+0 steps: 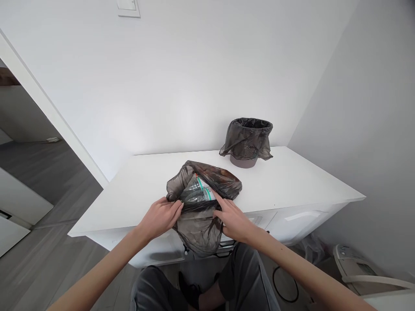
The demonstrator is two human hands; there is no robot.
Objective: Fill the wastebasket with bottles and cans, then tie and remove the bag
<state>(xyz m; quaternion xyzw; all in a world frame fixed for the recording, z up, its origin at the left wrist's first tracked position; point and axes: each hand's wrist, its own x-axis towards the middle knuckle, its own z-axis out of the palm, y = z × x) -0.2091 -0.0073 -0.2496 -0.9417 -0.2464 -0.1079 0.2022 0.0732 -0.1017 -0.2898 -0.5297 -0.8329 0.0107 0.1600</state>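
Observation:
A dark see-through trash bag (199, 224) lies at the front edge of the white cabinet top, its near part hanging over the edge. Its mouth gapes, and inside are clear plastic bottles (194, 190) with white and teal labels. With fingers closed, my left hand (164, 216) pinches the bag's rim at the left of the opening. My right hand (235, 218) grips the rim on the right, index finger stretched along the bottles, thumb on the near side. Behind, a small brown trash bin (244, 162) stands upright, a dark liner (248, 142) folded over its rim.
The white cabinet (301, 181) stands against the wall, with black drawer handles below its front edge. My knees are right below. On the floor at the right are a beige appliance (356, 268) and a looped black cable (293, 298). A doorway opens at the left.

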